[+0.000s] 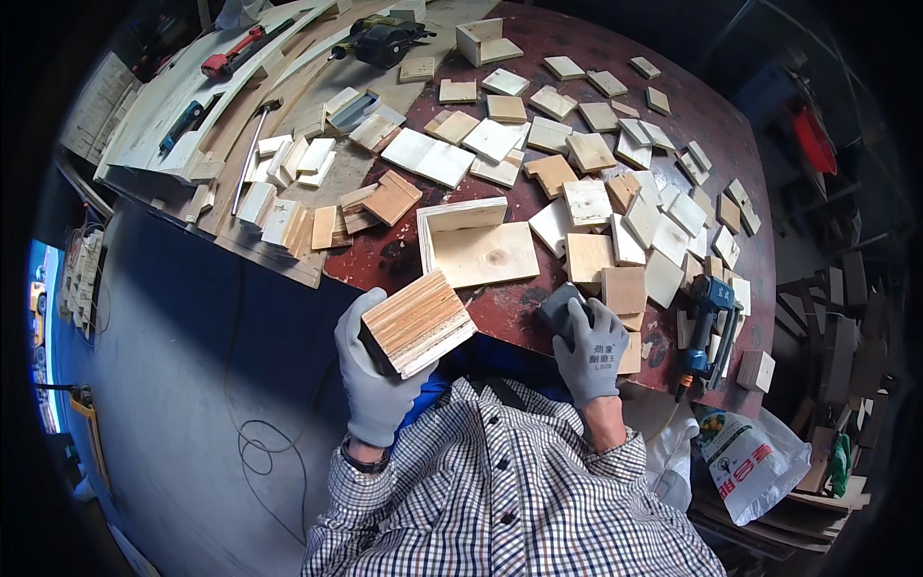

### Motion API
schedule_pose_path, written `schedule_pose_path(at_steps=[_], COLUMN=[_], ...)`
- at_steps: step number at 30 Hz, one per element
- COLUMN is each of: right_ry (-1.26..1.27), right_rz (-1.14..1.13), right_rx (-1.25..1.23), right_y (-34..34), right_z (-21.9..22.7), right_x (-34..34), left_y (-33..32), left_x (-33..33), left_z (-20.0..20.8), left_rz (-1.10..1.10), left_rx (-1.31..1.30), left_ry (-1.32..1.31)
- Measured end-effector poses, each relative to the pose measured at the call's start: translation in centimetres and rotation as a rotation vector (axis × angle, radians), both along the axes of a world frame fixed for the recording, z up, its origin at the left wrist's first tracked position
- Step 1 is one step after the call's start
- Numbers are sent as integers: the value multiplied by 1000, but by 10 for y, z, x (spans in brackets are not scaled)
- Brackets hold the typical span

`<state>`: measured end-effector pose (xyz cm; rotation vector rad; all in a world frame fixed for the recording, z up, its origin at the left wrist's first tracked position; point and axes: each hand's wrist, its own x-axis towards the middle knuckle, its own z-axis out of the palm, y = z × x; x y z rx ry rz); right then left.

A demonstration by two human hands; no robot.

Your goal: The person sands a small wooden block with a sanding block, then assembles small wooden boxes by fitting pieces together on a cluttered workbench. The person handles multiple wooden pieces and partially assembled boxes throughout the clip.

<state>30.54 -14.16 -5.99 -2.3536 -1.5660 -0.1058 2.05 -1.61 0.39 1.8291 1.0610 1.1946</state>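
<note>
My left hand [377, 380], in a grey work glove, is closed round a wooden block [420, 322] with striped, layered edges facing up. It is held tilted in front of the table's near edge. My right hand [591, 351], gloved too, grips a small dark grey block [558, 310] at that edge; its exact kind is hard to tell. Between and beyond my hands, an L-shaped piece of joined boards [486, 258] rests on the red table [461, 310]. Just past my right hand lie loose square wooden pieces [588, 255].
Many small boards are scattered across the table. A blue nail gun [710, 313] lies at the right. At the left are a hammer [252, 154], a red tool [231, 53] and a circular saw [383, 40]. A plastic bag [755, 466] hangs below the right edge.
</note>
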Motion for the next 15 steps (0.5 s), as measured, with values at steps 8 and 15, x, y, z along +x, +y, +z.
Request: schedule_pose_path(at_steps=[8, 15], right_ry=[169, 298], right_rz=[251, 487], right_rx=[258, 324], right_y=[22, 28], right_z=[63, 71], right_x=[-18, -53], left_y=[3, -1], left_x=[13, 27], left_z=[19, 28], left_rz=[-36, -130], left_rx=[91, 91], left_ry=[118, 32])
